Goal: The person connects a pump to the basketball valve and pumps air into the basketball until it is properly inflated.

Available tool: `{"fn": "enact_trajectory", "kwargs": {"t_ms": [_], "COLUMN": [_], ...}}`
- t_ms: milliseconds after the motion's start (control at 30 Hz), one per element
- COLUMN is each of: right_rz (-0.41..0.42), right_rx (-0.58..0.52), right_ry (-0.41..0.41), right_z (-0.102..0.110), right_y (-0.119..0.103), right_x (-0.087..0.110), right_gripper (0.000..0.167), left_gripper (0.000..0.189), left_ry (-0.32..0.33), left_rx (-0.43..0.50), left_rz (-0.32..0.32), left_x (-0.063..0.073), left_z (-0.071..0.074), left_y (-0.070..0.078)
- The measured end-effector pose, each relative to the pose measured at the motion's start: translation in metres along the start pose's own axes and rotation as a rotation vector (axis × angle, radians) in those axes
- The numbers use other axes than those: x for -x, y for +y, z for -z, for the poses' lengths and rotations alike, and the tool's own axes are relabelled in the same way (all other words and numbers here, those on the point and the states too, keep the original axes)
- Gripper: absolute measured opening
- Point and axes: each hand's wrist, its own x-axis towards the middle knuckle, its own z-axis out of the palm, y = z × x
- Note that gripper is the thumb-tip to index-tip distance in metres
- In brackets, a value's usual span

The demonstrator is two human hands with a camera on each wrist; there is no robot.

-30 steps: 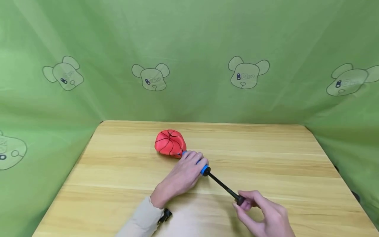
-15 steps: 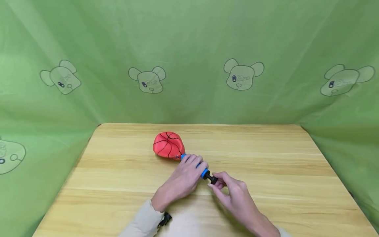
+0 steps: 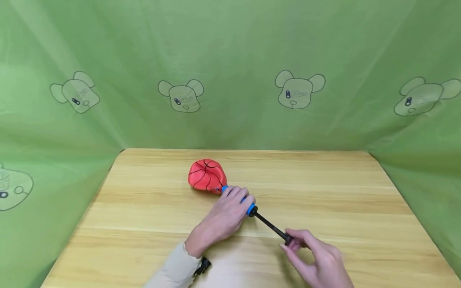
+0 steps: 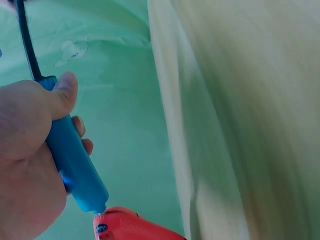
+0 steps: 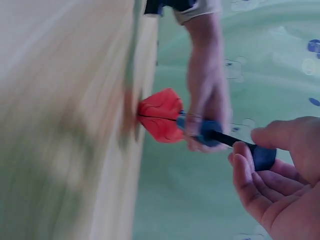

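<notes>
A dented red ball (image 3: 206,174) with black basketball lines rests on the table, joined at its near right side to the nozzle end of a blue hand pump (image 4: 75,155). My left hand (image 3: 225,214) wraps around the pump's barrel, thumb near the rod end in the left wrist view. The black rod (image 3: 271,226) is drawn well out of the barrel. At its far end, my right hand (image 3: 320,256) pinches the black handle (image 5: 263,158) between thumb and fingers. Inside the left hand, the middle of the barrel is partly hidden.
A light wood-grain table (image 3: 144,208) lies under everything. Green cloth (image 3: 230,128) with printed bear heads hangs behind it and along both sides. A black strap piece (image 3: 203,267) shows at the left sleeve.
The right hand pushed the rod almost fully into the barrel half a second ago, and now has pulled it back out. The left hand and ball stay nearly still, with the ball still dented.
</notes>
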Motion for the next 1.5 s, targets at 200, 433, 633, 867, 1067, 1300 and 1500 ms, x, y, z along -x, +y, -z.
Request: {"fn": "enact_trajectory", "kwargs": {"t_ms": [200,433,633,867,1067,1300,1500], "right_rz": [-0.013,-0.005,0.003,0.003,0.035,-0.029,-0.059], "right_rx": [-0.065,-0.046,-0.03,0.022,-0.023,-0.062,-0.081], "right_ry": [-0.105,-0.104,-0.043,0.065,-0.035,-0.141,-0.112], "right_z": [-0.03,-0.043,-0.018,0.007,-0.009,-0.039,-0.037], "right_y": [0.01,0.013,0.004,-0.008,0.001,0.014,0.011], "right_x": [-0.019,-0.028,-0.014,0.005,-0.007,-0.025,-0.027], "right_gripper": [0.026,0.033,0.024,0.042,0.04,0.024,0.029], "left_gripper": [0.005,0.006,0.006,0.004,0.004,0.011,0.007], "left_ry": [0.028,0.017,0.032,0.028,0.018,-0.004,0.02], "left_rx": [-0.004,0.03,0.025,0.018,0.021,0.003,-0.004], "left_rz": [-0.004,-0.004,-0.007,-0.01,-0.006,0.005,0.003], "left_x": [-0.001,0.0,0.001,0.002,0.002,0.002,0.0], "left_z": [-0.002,-0.003,-0.002,0.001,0.001,-0.002,0.001], "left_y": [0.005,0.004,-0.002,-0.004,0.002,0.006,-0.002]}}
